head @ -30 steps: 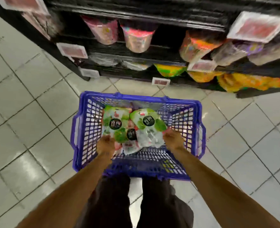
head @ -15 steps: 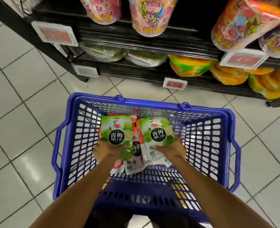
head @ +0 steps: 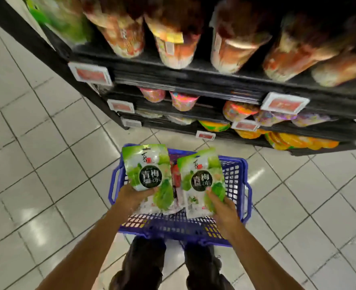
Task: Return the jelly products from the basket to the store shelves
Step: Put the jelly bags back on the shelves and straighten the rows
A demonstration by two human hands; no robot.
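A blue plastic basket (head: 238,186) stands on the tiled floor in front of my feet. My left hand (head: 131,195) grips the lower edge of a green and white jelly pouch (head: 146,167), held above the basket. My right hand (head: 222,208) grips a second matching jelly pouch (head: 201,181) by its lower right corner. Both pouches face me, lifted over the basket's rim. Between them, down in the basket, a red and white pouch (head: 176,176) is partly visible.
Black store shelves (head: 193,80) rise just beyond the basket, stocked with colourful jelly tubs and bags, with red price tags (head: 284,103) on their edges. Pale floor tiles (head: 47,164) spread to the left and right.
Both hands have lifted their green pouches up out of the basket. The view has risen and tilted up, so more shelf levels show and the basket looks smaller.
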